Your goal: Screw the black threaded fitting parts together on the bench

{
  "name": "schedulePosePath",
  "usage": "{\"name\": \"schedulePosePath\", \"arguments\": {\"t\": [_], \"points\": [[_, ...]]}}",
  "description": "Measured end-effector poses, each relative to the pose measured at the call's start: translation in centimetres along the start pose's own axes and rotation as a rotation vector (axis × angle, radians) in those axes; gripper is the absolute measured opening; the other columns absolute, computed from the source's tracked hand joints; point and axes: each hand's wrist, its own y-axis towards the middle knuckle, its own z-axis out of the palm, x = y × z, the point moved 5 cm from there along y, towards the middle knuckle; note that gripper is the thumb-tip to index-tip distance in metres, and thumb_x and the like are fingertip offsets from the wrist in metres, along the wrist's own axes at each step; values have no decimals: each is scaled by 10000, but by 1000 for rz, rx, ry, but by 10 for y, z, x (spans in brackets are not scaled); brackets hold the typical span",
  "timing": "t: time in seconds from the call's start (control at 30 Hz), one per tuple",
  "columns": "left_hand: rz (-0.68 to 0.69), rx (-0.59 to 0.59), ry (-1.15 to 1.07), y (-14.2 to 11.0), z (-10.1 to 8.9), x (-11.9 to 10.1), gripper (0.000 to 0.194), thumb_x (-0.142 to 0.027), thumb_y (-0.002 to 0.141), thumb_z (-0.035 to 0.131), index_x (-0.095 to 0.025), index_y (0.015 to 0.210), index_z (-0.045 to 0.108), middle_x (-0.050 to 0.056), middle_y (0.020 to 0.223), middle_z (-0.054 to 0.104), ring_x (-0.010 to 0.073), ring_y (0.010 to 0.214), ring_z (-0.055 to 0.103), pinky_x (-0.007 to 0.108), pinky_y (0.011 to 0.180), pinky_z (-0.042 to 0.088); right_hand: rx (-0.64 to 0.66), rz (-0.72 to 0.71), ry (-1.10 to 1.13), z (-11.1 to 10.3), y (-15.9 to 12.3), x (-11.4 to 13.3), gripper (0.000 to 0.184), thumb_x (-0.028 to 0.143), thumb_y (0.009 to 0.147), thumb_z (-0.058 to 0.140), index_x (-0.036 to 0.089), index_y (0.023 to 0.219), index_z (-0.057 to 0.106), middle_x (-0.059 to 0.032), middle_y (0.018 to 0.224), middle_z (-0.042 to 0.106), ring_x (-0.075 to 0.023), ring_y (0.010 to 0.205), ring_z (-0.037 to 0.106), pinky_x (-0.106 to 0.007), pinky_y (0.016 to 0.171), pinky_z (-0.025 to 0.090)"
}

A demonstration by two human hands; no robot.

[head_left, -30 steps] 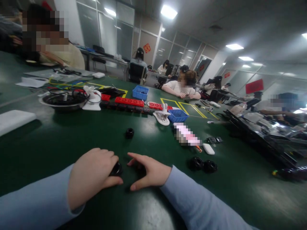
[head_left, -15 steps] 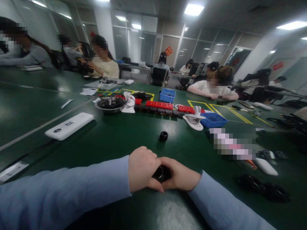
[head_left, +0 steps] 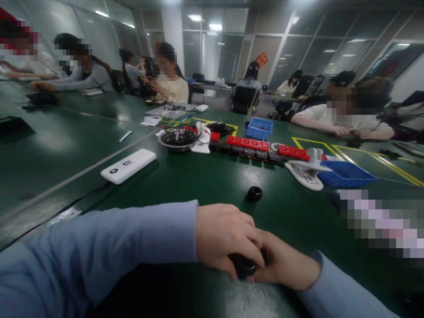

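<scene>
Green tabletop [head_left: 185,185], glossy in patches, is spread beneath everything. Low at the centre, a black round part [head_left: 245,266] is held between two bare hands. Its top is lapped by the left hand [head_left: 228,238], fingers bent close around it and thumb lowered at its left; its right side is cupped by the curled right hand [head_left: 281,260], whose fingertips are mostly hidden. It is judged light, stiff and slightly slippery, best gripped around its outer rim. From it, a black ring [head_left: 254,194] is found at twelve o'clock, a white clip [head_left: 300,172] at one, a blue bin [head_left: 347,174] at two, a white oblong device [head_left: 132,165] at ten, and a metal bowl [head_left: 172,147] at eleven.
</scene>
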Motion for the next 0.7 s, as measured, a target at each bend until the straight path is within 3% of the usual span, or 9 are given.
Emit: {"name": "schedulePosePath", "arguments": {"t": [0.13,0.3,0.4,0.53,0.7], "points": [[-22,65,-93,4,2,3,322,-235,763,725,-246,1074,644,-31,1142,653,186,1049,550,318,790,433,19,-4,33,0,1,2,344,280,633,787,203,953,686,-41,1001,662,-217,937,621,-345,838,504],[-89,126,-258,14,7,6,381,-160,735,734,-265,1092,654,-15,1144,660,208,1024,573,313,835,444,35,-9,30,2,0,-2,394,294,619,795,175,976,680,-48,1034,663,-215,982,611,-337,871,492],[-132,158,-269,20,8,7,413,-201,683,786,-224,1077,663,14,1115,672,216,975,594,304,803,453,34,-14,23,1,0,-4,407,313,615,798,183,983,679,-44,1069,657,-213,1007,605,-332,894,482],[-232,178,-201,23,11,8,450,-309,642,820,-194,1048,663,42,1084,670,222,956,599,292,794,448,9,-2,31,0,-1,-2,563,363,572,826,175,1071,645,-54,1103,648,-223,1026,603,-344,926,465],[-402,201,-79,22,14,6,502,-450,616,811,-186,1015,660,61,962,654,238,896,605,306,733,456,-24,54,40,1,-2,-3,520,350,539,844,143,982,666,-50,1010,675,-230,975,618,-346,887,474]]}}
